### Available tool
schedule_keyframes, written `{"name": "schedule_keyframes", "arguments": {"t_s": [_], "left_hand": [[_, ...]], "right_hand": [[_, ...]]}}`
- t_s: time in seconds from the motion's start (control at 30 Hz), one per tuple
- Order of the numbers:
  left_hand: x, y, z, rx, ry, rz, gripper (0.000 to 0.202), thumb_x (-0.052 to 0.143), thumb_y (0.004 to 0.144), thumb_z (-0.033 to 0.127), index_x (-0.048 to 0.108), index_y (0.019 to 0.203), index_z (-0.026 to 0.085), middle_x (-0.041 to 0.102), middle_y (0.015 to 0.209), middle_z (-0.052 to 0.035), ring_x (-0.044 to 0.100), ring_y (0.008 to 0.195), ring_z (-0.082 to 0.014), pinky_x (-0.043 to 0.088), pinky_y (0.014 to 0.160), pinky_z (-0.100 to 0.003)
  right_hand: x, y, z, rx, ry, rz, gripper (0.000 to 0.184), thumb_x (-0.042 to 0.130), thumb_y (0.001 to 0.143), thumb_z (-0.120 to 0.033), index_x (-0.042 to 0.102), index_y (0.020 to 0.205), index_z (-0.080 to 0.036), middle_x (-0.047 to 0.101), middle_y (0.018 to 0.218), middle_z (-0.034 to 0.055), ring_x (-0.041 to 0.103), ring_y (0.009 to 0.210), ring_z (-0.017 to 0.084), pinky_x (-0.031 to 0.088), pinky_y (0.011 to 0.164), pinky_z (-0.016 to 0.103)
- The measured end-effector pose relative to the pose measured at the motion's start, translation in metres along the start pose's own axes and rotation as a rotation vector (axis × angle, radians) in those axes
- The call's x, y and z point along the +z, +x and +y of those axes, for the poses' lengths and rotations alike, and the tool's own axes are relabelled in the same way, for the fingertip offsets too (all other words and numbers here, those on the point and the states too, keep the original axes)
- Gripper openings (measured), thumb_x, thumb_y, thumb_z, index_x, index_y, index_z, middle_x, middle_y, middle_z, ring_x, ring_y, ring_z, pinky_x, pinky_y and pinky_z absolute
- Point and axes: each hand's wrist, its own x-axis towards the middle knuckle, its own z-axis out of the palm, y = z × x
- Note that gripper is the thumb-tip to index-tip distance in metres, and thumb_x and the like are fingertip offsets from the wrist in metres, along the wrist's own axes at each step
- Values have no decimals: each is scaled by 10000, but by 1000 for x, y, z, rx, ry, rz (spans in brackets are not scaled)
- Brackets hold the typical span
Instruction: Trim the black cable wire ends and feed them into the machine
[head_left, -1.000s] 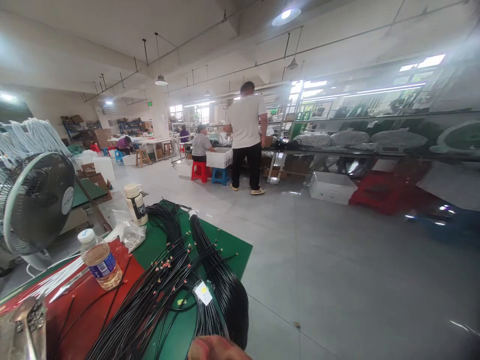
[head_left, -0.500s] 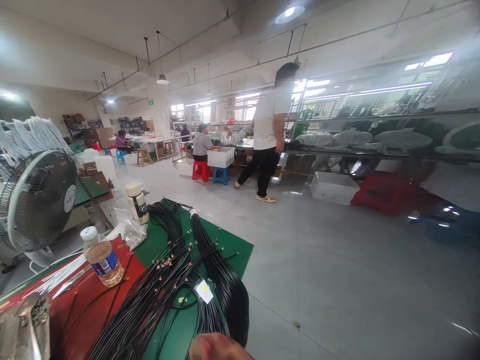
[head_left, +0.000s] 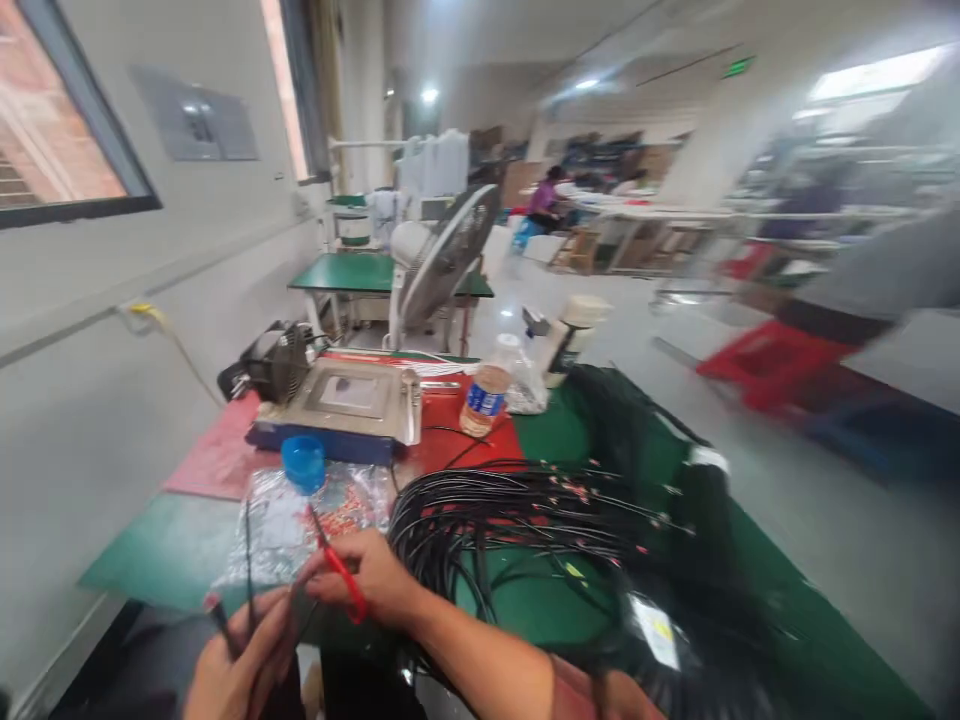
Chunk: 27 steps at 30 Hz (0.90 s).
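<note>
My right hand is closed round a thin red-handled tool near the table's front edge. Just to its left, my left hand pinches thin black wires that stand up from its fingers. Both hands hover over a clear plastic bag of small red and white parts. A big bundle of black cables with small red tips fans out to the right of my hands on the green mat. The picture is smeared by motion.
A blue cup stands on the bag. Behind it are a flat metal machine on a blue base, a small black fan, a water bottle, a flask and a tilted desk fan. A grey wall runs along the left. People sit at far tables.
The view has swung left and down from the workshop floor to the tabletop. Both hands have come into view with the red tool and black wires; the walking person is out of sight.
</note>
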Motion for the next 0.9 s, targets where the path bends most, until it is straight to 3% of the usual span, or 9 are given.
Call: {"name": "schedule_keyframes", "arguments": {"t_s": [0.07, 0.13, 0.27, 0.43, 0.53, 0.7, 0.9], "left_hand": [[-3, -2, -5, -35, -130, -70, 437, 884, 401, 305, 721, 783, 168, 595, 530, 30, 573, 526, -170, 439, 454, -216], [1, -1, -8, -34, -198, -110, 428, 880, 425, 301, 726, 798, 161, 555, 478, 40, 504, 452, -114, 392, 416, -177], [10, 0, -10, 20, -210, -34, 397, 852, 480, 396, 729, 743, 126, 572, 479, 8, 401, 365, -63, 320, 358, -166], [15, -2, -11, 114, -161, 35, 403, 840, 463, 452, 730, 679, 130, 547, 439, 5, 366, 345, -62, 279, 338, -177], [14, -2, -12, 119, -116, -16, 385, 816, 513, 472, 728, 687, 139, 550, 449, 7, 314, 331, -41, 239, 331, -171], [11, 0, -13, 108, -105, -178, 345, 771, 602, 470, 697, 633, 135, 557, 492, -8, 410, 393, -58, 287, 394, -160], [11, 4, -27, 141, -100, -129, 342, 785, 595, 446, 705, 683, 125, 544, 493, -1, 382, 384, -48, 261, 391, -159]], "right_hand": [[2, 1, 5, 36, 30, 5, 355, 733, 625, -463, 737, 787, -147, 442, 472, -51, 331, 450, 50, 250, 442, 184], [1, -1, 7, 50, 33, 18, 346, 748, 615, -444, 737, 783, -141, 429, 469, -53, 319, 449, 49, 236, 440, 185], [-1, -3, 9, 96, 0, 79, 346, 761, 605, -435, 732, 794, -147, 433, 471, -53, 319, 440, 48, 229, 430, 183], [-1, -1, 13, 117, -26, 49, 389, 784, 569, -442, 724, 814, -146, 481, 520, -44, 350, 461, 52, 252, 439, 181], [-1, -2, 13, 117, -30, 47, 387, 777, 578, -455, 714, 786, -136, 485, 522, -41, 354, 458, 51, 252, 435, 180], [-1, -2, 14, 122, -63, 101, 377, 749, 615, -474, 661, 663, -111, 437, 468, -50, 338, 433, 46, 232, 413, 176], [1, -3, 12, 194, -45, 123, 426, 758, 575, -506, 576, 640, -127, 441, 453, -63, 356, 394, 47, 236, 386, 175]]}}
